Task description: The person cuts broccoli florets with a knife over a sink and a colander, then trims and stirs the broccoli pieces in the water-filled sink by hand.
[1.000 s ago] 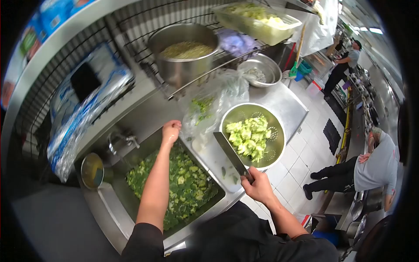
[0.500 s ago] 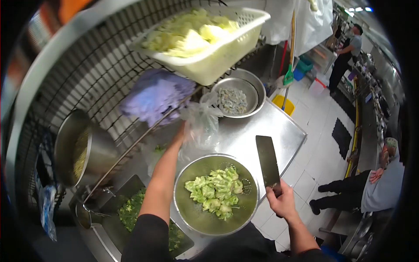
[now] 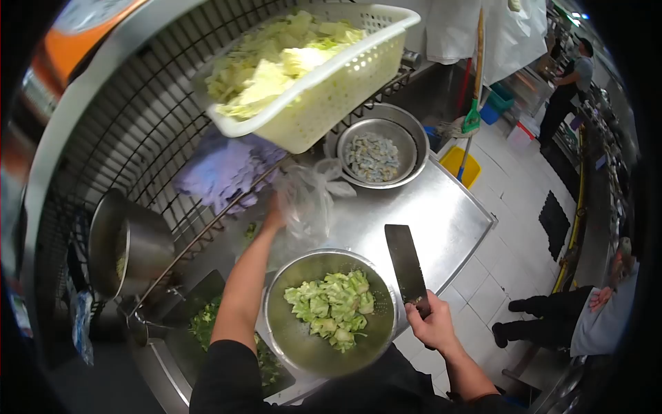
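Cleaver (image 3: 407, 265): gripped at the handle by the right hand (image 3: 433, 323); blade directed away from the body, right of the colander. Blade height over the tabletop cannot be determined.
Hands: right, closed around the cleaver handle; left (image 3: 276, 210), extended forward at the plastic bag, fingers partly hidden, so finger opening and grip cannot be determined.
Plastic bag (image 3: 309, 200): clear, crumpled, located between the left hand and the nested bowls.
Colander (image 3: 292, 343): metal, round, positioned at the near part of the tabletop (image 3: 431, 210), in front of the body.
Chopped greens (image 3: 331, 307): light green pieces, heaped inside the colander, bare metal visible around the heap.
Nested bowls (image 3: 416, 132): metal, one inside the other, at the far part of the tabletop; inner bowl contains small greyish pieces (image 3: 372, 157).
White basket (image 3: 338, 100): perforated, tilted in view, on the wire shelf (image 3: 141, 141); filled with pale leaves (image 3: 276, 65).
Cloth (image 3: 231, 165): purple, bunched, on the wire shelf beside the white basket.
Pot (image 3: 153, 250): metal, deep, left of the cloth.
Sink (image 3: 209, 285): left of the colander; contains darker greens (image 3: 202, 324).
Floor area: yellow bucket (image 3: 460, 165) beyond the tabletop edge; two other people (image 3: 576, 81) (image 3: 601, 321) at the right.
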